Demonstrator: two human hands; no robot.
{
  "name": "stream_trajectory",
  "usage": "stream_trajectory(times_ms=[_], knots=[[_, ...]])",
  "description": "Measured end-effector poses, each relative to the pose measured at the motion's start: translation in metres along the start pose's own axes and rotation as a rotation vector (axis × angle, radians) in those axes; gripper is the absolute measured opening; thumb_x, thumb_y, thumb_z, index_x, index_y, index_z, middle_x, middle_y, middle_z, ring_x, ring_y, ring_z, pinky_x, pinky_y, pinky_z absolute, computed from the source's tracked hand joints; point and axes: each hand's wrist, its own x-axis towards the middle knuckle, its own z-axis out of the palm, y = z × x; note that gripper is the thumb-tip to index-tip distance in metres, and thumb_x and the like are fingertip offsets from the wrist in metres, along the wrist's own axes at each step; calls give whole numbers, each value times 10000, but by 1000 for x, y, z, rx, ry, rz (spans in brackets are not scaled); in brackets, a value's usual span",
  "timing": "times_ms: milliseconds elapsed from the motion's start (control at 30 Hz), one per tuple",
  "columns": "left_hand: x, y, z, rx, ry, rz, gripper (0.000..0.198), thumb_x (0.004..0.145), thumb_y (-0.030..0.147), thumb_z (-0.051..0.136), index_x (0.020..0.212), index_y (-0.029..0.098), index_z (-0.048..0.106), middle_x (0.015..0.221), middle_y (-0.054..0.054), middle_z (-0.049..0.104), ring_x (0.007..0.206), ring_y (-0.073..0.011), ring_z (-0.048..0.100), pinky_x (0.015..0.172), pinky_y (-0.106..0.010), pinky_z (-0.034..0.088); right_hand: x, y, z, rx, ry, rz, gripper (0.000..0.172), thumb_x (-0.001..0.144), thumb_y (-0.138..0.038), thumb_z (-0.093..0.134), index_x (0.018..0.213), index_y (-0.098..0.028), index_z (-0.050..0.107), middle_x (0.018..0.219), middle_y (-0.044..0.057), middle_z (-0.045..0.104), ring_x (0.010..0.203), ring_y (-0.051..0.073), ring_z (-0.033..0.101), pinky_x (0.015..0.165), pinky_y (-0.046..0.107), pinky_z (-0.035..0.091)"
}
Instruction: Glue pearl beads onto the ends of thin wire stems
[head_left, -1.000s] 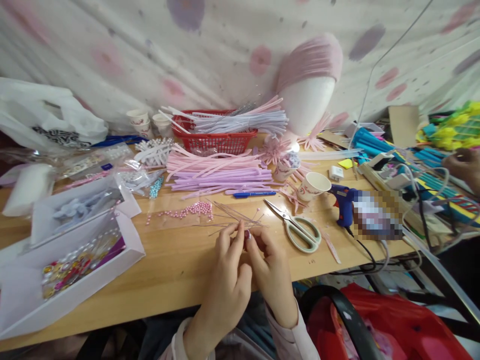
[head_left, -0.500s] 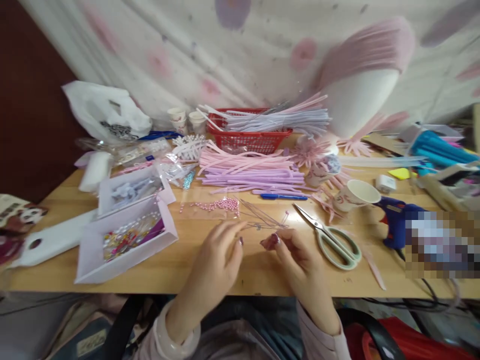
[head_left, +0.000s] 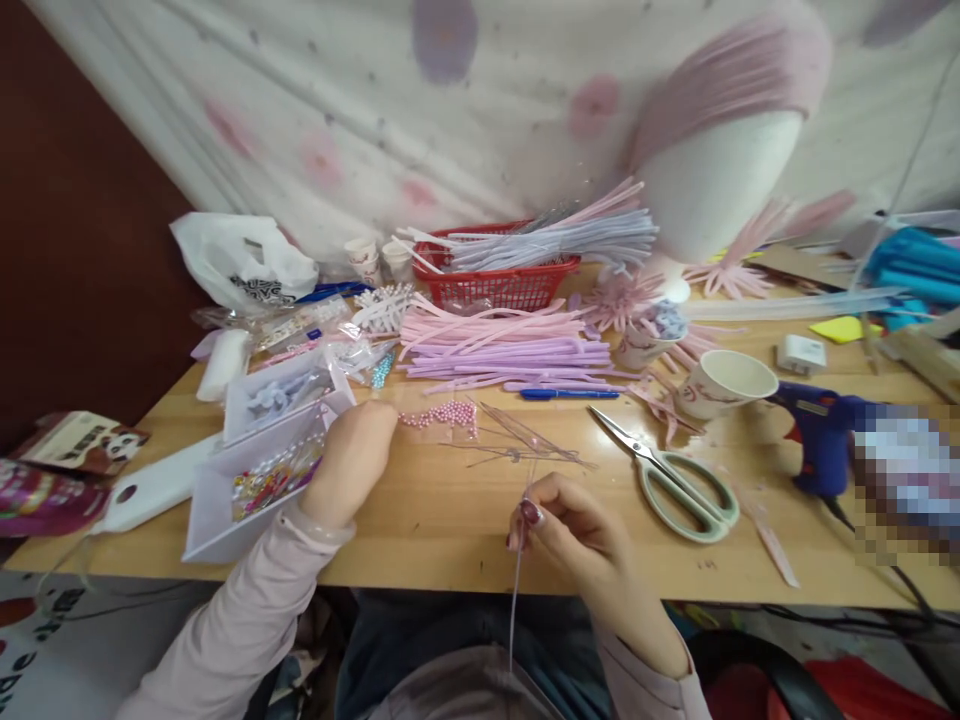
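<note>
My right hand pinches a thin wire between thumb and finger; the wire hangs down toward my lap. My left hand reaches left over the edge of a white box of colourful beads, with its fingers hidden behind the hand. A row of pink pearl beads and a loose bunch of thin wires lie on the wooden table just beyond my hands.
Green-handled scissors lie right of my hand, beside a paper cup, a blue pen and a blue glue gun. Pink and lilac pipe cleaners, a red basket, a second white box and a foam head stand farther back.
My hands have parted. The left hand moved left to the bead box; the right pulled back toward the table edge with a wire. The view swung left.
</note>
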Motion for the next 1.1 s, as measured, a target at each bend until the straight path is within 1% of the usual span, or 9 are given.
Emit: stream_trajectory(times_ms=[200,400,500,600,700,767,900,967,1100], knots=[[6,-1,11,37,17,-60,391,844,-13,309,800,170,652,773,-115,689,748,-272,677,685,-356,521,-5,0,-6,58,0,12,231,959,-369,596,801,-201,614,670,10,676,625,138,639,629,264,537],[13,-3,11,65,36,-82,358,840,1,316,831,162,636,838,-141,687,787,-279,679,703,-362,525,-7,-2,-10,76,-25,5,252,944,-396,609,783,-203,618,654,16,681,613,143,643,620,271,547],[18,-4,12,78,45,-96,353,783,-25,347,894,143,637,852,-150,679,766,-277,677,694,-368,532,-8,-2,-11,90,-22,1,252,943,-394,612,780,-201,616,648,14,677,609,141,640,619,265,544],[21,-5,10,72,54,-115,382,743,-51,344,943,109,626,863,-179,670,741,-292,682,672,-388,533,-9,0,-14,96,-11,-12,242,951,-374,605,784,-199,619,658,9,675,617,130,634,620,243,534],[17,-2,0,34,78,-101,346,782,-27,341,981,94,596,917,-191,668,822,-310,689,723,-413,539,-9,1,-16,44,36,-40,251,958,-365,592,775,-196,626,668,15,676,624,133,628,615,242,524],[11,2,-10,-57,110,-71,286,821,17,372,1005,122,564,942,-149,677,886,-283,686,787,-400,541,-7,2,-17,-12,78,-57,254,959,-361,590,771,-196,633,678,21,680,635,139,630,617,246,520],[-3,13,-19,-429,253,-39,209,861,89,430,1013,197,527,988,-65,690,916,-218,678,840,-377,539,-2,4,-15,-74,104,-70,257,961,-355,584,767,-197,642,690,24,687,644,143,634,618,247,514],[-5,16,-14,-492,288,-57,207,859,85,425,988,208,528,991,-64,688,950,-226,671,862,-403,533,0,6,-13,-83,98,-70,259,961,-356,583,764,-199,643,690,21,687,637,141,629,616,248,513],[-2,13,8,-510,240,-58,189,854,72,412,925,215,514,926,-63,688,940,-236,676,852,-416,539,5,10,-8,-91,93,-59,266,959,-374,583,761,-203,630,686,19,684,633,144,628,610,255,513]])
